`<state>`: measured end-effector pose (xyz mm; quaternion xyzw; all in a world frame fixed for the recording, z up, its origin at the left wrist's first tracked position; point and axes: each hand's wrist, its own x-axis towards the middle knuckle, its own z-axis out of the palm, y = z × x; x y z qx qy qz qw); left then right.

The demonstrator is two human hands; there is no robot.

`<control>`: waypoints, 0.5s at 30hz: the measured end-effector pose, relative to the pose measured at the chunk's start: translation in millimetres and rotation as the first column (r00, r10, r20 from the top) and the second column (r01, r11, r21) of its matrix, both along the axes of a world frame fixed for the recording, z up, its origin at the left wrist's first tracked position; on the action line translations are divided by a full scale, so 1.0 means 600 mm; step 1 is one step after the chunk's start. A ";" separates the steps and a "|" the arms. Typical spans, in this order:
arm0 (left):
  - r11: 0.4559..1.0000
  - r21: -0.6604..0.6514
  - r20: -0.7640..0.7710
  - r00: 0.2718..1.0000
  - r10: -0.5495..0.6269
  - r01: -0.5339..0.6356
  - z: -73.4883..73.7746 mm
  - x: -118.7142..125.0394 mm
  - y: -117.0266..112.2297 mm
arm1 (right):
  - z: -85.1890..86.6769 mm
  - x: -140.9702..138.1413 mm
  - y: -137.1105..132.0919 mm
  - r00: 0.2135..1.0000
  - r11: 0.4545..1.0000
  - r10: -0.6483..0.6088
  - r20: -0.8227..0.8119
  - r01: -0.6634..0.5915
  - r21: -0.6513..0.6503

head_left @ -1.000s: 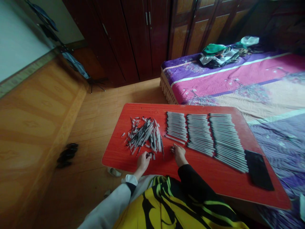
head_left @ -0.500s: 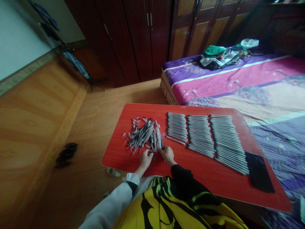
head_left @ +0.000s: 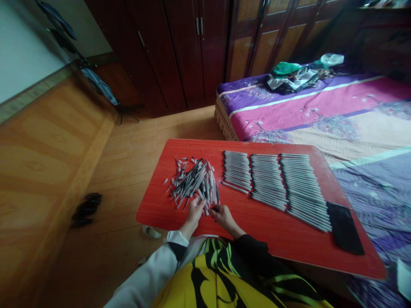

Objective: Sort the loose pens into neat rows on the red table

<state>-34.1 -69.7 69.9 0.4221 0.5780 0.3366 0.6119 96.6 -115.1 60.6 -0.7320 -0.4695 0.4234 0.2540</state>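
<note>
On the red table [head_left: 257, 231], loose pen parts [head_left: 191, 182] form a heap of clear barrels, dark thin pieces and small caps. My left hand [head_left: 195, 210] is closed at the heap's near edge, its fingertips pinching what looks like a pale pen part. Just to its right, my right hand [head_left: 224, 217] has thumb and fingers pressed together near the left fingertips; whatever they pinch is too small to make out. Several pens with dark ends lie side by side in three columns: a left column [head_left: 236, 169], a middle column [head_left: 268, 182] and a right column [head_left: 303, 188].
A flat black phone-like slab [head_left: 345, 227] lies by the right column. Beyond the table stands a bed [head_left: 289, 111] with a bundle of clothes and bags [head_left: 293, 77]. Dark shoes [head_left: 86, 209] and a pale slipper [head_left: 151, 232] are on the floor.
My left hand has moved slightly up toward the heap. My right hand has drawn down and back from the heap's edge. The pen columns keep their arrangement while the view shifts slightly.
</note>
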 end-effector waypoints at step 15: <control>0.990 -0.114 0.033 0.996 0.089 -0.084 0.042 -0.011 -0.042 | -0.041 0.022 0.017 0.930 0.982 0.007 0.367 0.063 -0.179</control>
